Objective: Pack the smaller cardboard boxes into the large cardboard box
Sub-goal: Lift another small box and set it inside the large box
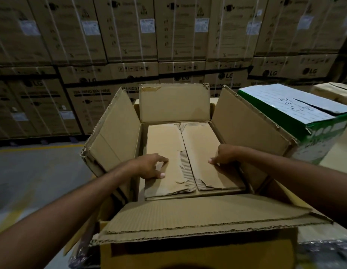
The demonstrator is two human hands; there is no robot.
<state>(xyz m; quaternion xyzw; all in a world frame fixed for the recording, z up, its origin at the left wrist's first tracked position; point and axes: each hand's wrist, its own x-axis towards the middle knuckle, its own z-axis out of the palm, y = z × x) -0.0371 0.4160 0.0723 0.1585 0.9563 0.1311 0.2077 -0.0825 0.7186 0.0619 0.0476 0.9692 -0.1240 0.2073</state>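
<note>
Smaller brown cardboard box, flat-topped with two closed flaps meeting at a torn centre seam, sits inside the large open brown cardboard box, whose four flaps stand spread outward to keep the opening free. The smaller box nearly fills the cavity, with narrow gaps at its left and right walls.

Left hand rests on the left top flap near the front edge, fingers spread and pressed flat, not clamped on anything. Right hand rests on the right top flap, fingers curled down with the tips bearing on the cardboard beside the right wall; it grips nothing either. Both hands press from above, most likely to seat the smaller box level against the bottom and to keep its flaps shut.

The near flap of the large box folds toward the person and lies below the forearms, so reach into the cavity is unobstructed.

A green and white printed carton stands just beside the large box on the right. Stacked appliance cartons form the wall behind
</note>
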